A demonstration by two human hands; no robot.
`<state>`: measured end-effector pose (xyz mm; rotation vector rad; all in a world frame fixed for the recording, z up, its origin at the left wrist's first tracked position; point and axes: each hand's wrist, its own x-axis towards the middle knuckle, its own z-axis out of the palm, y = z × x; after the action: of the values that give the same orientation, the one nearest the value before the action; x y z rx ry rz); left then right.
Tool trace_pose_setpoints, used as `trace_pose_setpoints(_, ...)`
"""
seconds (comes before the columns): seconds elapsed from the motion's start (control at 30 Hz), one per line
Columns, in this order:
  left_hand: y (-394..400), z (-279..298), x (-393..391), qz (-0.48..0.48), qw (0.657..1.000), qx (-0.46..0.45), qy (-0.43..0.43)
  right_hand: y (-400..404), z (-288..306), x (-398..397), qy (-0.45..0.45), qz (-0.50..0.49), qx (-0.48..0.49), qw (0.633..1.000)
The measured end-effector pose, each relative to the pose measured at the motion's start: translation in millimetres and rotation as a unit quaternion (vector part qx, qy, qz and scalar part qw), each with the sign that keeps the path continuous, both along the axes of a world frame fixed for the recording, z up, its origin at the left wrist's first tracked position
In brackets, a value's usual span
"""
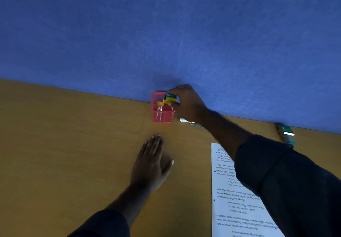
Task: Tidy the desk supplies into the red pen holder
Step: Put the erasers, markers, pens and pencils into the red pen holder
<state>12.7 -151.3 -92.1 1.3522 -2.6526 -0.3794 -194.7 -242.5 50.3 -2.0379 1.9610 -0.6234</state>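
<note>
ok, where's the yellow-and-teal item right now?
Head view, centre: the yellow-and-teal item is in the right hand, over the red pen holder's right rim, by the blue wall.

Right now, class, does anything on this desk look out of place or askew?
Two things. A marker-like object lies loose at the far right desk edge, away from the red pen holder. The printed sheet sits askew. Otherwise, the right hand holds a yellow and blue item over the holder.
</note>
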Motion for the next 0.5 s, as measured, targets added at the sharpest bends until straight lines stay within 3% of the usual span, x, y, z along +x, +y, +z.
trace_pose_setpoints(0.17, 0.8, 1.0, 0.3, 0.002, 1.000, 0.005, 0.000, -3.6, -0.2, 8.4, 0.067, 0.023, 0.041, 0.997)
trace_pose_setpoints(0.5, 1.8, 1.6, -1.3, 0.001, 1.000, -0.002, 0.007, -2.4, 1.0, 7.7, 0.045, -0.033, 0.008, 0.998)
